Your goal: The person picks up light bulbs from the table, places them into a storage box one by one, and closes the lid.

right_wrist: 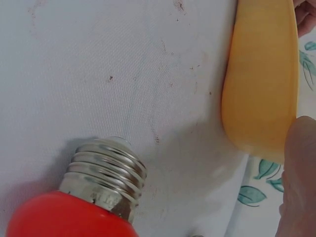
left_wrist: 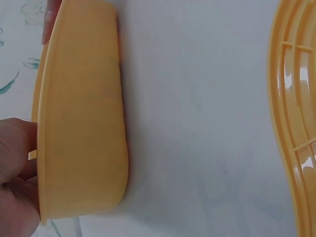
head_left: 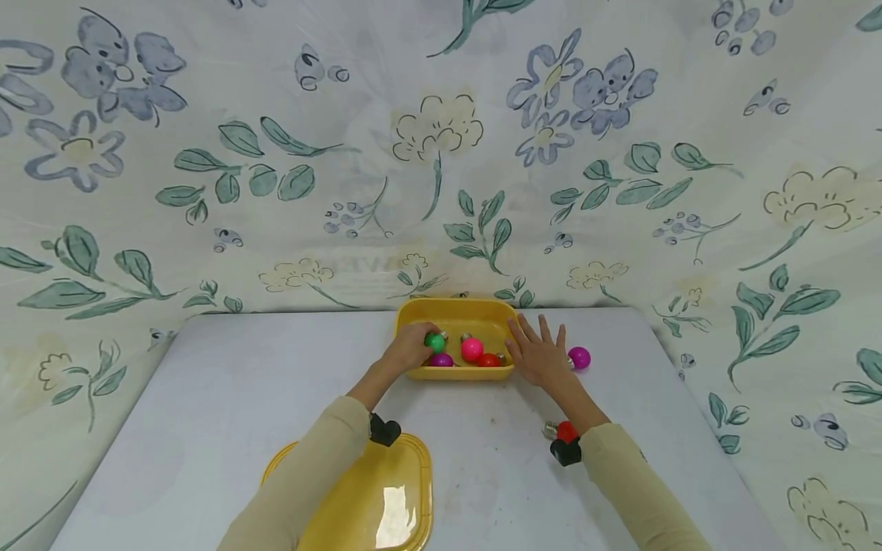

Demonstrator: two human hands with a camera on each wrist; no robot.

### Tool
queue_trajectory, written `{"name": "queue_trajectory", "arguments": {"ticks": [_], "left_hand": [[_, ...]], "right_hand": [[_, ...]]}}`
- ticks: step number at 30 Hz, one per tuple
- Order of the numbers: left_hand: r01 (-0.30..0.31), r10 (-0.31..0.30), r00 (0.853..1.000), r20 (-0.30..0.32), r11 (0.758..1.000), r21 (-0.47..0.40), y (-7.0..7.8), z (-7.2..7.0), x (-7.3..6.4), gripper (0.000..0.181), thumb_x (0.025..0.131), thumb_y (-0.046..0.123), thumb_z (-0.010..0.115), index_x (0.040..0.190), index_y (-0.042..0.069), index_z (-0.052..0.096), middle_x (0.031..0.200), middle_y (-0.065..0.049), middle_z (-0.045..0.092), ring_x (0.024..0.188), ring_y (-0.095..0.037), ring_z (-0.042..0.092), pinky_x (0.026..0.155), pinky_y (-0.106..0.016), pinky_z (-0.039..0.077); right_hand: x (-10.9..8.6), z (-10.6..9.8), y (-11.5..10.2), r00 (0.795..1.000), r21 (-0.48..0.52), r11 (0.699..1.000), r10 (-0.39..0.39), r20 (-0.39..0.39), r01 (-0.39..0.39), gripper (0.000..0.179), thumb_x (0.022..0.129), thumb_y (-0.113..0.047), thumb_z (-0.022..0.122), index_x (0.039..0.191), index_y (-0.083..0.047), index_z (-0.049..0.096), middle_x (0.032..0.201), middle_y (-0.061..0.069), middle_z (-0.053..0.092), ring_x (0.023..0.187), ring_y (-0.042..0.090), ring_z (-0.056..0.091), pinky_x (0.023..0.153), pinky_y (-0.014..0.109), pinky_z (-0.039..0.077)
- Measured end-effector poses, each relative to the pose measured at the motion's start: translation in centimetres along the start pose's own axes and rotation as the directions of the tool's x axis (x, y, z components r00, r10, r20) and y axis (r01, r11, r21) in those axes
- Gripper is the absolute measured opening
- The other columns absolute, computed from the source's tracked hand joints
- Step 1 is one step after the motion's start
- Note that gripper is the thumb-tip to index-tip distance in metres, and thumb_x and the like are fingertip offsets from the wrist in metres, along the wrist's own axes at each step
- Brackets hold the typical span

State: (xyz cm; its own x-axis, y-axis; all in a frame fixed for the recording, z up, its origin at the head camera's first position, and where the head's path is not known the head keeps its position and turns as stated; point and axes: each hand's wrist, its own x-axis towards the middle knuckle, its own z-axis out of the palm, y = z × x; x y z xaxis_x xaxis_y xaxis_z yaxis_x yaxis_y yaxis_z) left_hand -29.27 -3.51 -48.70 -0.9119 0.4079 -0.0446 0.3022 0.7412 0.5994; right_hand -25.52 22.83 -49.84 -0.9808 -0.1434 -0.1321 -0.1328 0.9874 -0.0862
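The green bulb [head_left: 436,343] lay in the left part of the tub [head_left: 458,374], just to the right of my left hand [head_left: 409,347] and right at its fingertips. Its cap pointed away from the palm, toward the far right, so the long axis ran on from the fingers rather than across them; I judged the round end the handier part to hold. The left hand was plainly the nearer one. Its grip looked curled in a pinch on the green bulb, though the left wrist view gave me mostly the tub's outer wall, and I couldn't tell whether the bulb was clear of the tub's floor. It looked smooth and glossy, with a short silvery cap.

Just nearer to me was a purple bulb [head_left: 441,360]; to the right were a pink bulb [head_left: 472,350] and a red bulb [head_left: 488,360]. My right hand [head_left: 540,358] was released, its fingers straight and spread by the tub's right end. Beside it, a magenta bulb [head_left: 580,357] sat on the desk [head_left: 482,467]. A second red bulb [head_left: 568,431] lay near the right sleeve [head_left: 641,490], and the lid [head_left: 372,490] partly under the left sleeve [head_left: 303,467].
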Motion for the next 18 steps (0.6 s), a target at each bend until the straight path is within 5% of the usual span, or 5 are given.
{"name": "queue_trajectory", "arguments": {"ticks": [11, 18], "left_hand": [[0.013, -0.014, 1.0, 0.019, 0.999, 0.038, 0.17, 0.09, 0.07, 0.037, 0.091, -0.001, 0.066, 0.127, -0.005, 0.062, 0.127, -0.021, 0.063, 0.11, -0.033, 0.057, 0.104, -0.045, 0.044], [0.049, -0.049, 0.999, -0.008, 0.997, 0.056, 0.37, -0.16, -0.55, 0.046, 0.097, 0.008, 0.062, 0.14, -0.003, 0.052, 0.142, -0.021, 0.053, 0.131, -0.036, 0.048, 0.111, -0.048, 0.036]], "right_hand": [[0.03, -0.06, 0.01, 1.0, 0.014, 1.0, 0.004, 0.008, -0.004, 0.062, 0.108, -0.047, 0.026, 0.162, -0.02, 0.012, 0.166, 0.007, 0.011, 0.15, 0.042, 0.0, 0.112, 0.067, -0.005], [0.07, -0.06, 0.06, 1.0, 0.015, 1.0, 0.004, 0.01, -0.004, 0.062, 0.108, -0.046, 0.027, 0.162, -0.02, 0.012, 0.166, 0.008, 0.011, 0.149, 0.043, -0.001, 0.112, 0.067, -0.008]]}}
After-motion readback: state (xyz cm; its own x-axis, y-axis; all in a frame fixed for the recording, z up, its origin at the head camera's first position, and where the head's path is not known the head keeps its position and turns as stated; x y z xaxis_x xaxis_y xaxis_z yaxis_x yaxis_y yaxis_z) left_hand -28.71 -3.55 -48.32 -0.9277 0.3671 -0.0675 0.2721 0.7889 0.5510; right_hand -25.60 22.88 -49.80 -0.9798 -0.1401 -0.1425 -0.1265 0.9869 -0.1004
